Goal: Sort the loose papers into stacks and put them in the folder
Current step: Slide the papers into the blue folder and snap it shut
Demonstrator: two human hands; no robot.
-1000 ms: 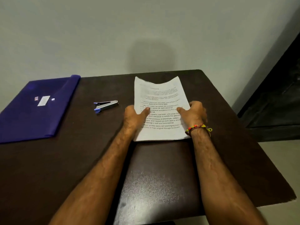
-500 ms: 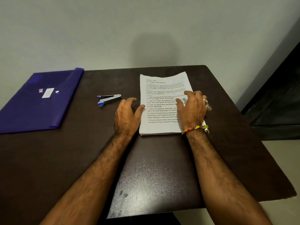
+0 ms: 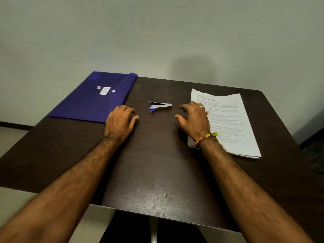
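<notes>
A stack of white printed papers lies flat at the right side of the dark table. A closed blue folder with a white label lies at the back left, partly over the table's edge. My right hand hovers just left of the stack, fingers loosely curled and holding nothing, its wrist over the stack's near left corner. My left hand sits over the table beside the folder's near right corner, relaxed and empty.
A small silver and blue staple remover lies between my two hands, a little beyond them. A plain wall stands behind the table. A dark doorway or cabinet is at the far right.
Both hands let go of the paper stack and moved left. The stack now lies flat and untouched apart from my right wrist above it. My view shifted left.
</notes>
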